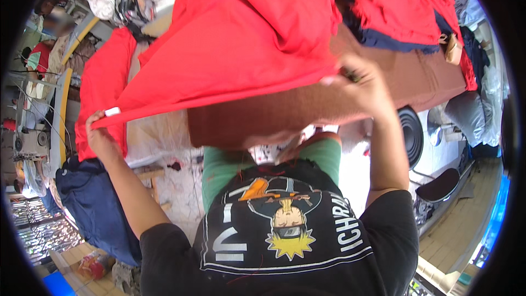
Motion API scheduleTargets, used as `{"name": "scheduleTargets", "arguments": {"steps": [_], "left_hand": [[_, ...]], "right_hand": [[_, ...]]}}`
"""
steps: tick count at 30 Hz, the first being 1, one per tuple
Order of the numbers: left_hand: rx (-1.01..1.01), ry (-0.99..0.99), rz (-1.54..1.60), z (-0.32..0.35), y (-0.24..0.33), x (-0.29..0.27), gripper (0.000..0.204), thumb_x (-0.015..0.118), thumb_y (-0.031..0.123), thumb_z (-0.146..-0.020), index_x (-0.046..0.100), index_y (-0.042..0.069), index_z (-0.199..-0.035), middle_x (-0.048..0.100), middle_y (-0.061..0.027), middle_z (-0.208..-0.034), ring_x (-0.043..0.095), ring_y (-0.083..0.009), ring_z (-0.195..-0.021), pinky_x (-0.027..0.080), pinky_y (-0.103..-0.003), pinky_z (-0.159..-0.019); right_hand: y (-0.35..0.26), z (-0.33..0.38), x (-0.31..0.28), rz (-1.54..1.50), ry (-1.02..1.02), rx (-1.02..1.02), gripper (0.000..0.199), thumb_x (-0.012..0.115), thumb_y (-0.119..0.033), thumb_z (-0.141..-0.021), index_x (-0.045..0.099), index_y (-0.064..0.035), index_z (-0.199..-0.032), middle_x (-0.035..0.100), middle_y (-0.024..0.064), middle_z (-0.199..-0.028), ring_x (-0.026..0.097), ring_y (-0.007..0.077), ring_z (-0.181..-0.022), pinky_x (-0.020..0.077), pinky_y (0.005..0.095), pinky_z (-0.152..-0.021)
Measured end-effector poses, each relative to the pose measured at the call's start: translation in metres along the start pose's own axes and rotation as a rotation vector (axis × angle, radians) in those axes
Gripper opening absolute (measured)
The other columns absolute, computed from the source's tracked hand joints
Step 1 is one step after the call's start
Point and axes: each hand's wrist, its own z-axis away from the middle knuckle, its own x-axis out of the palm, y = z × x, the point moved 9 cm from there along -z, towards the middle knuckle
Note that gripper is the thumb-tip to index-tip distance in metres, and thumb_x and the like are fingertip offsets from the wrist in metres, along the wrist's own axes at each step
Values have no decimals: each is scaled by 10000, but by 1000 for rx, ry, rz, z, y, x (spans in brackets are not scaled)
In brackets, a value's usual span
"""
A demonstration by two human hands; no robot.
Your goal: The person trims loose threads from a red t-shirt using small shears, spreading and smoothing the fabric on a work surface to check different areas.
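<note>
Head view: person at a bench [427, 77], both arms raised, one red cloth [246, 38] stretched between the hands.
Left hand [100, 131]: grip closed on the cloth's left corner, beside a small white tag [112, 112]; arm extended out to the left.
Right hand [364, 85]: grip closed on the cloth's lower edge, fingers curled under the hem.
Red cloth: held up off the bench, taut along its lower edge between the two hands, upper part draped over a brown-covered bench surface.
Pile [405, 0]: more red and dark blue pieces heaped at the far right end of the bench.
Second red piece [101, 77]: hangs at the left, behind the left hand.
Blue cloth [93, 203]: heaped low at the left, below the left forearm.
Step in hand: judged as spreading or straightening one piece by its edge.
Next move calls for: even tension at both hands, a kept hold on corner and hem, and the cloth clear of the pile.
</note>
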Motion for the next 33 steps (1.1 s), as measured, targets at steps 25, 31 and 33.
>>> {"name": "scheduleTargets", "arguments": {"steps": [25, 31, 33], "left_hand": [[-543, -1478, -143, 199, -21, 368, 146, 686, 138, -856, 681, -8, -874, 650, -67, -975, 599, -124, -954, 471, -276, -823], [-393, -1081, -533, 165, -42, 377, 226, 729, 225, -826, 698, 10, -888, 647, -99, -982, 620, -186, -935, 477, -288, -833], [-214, -873, -686, 156, -55, 393, 252, 746, 245, -808, 704, 11, -892, 646, -107, -980, 622, -204, -933, 477, -296, -836]], "right_hand": [[138, 52, 45, -20, -6, 352, 221, 674, -138, -877, 676, -11, -1058, 704, 48, -915, 595, 87, -838, 483, 267, -787], [129, 48, 46, -55, -9, 381, 216, 670, -146, -882, 679, -13, -1053, 699, 38, -905, 587, 82, -834, 477, 261, -779], [128, 49, 46, -52, -4, 409, 214, 665, -148, -887, 679, -15, -1054, 696, 34, -898, 586, 84, -829, 476, 263, -775]]}}
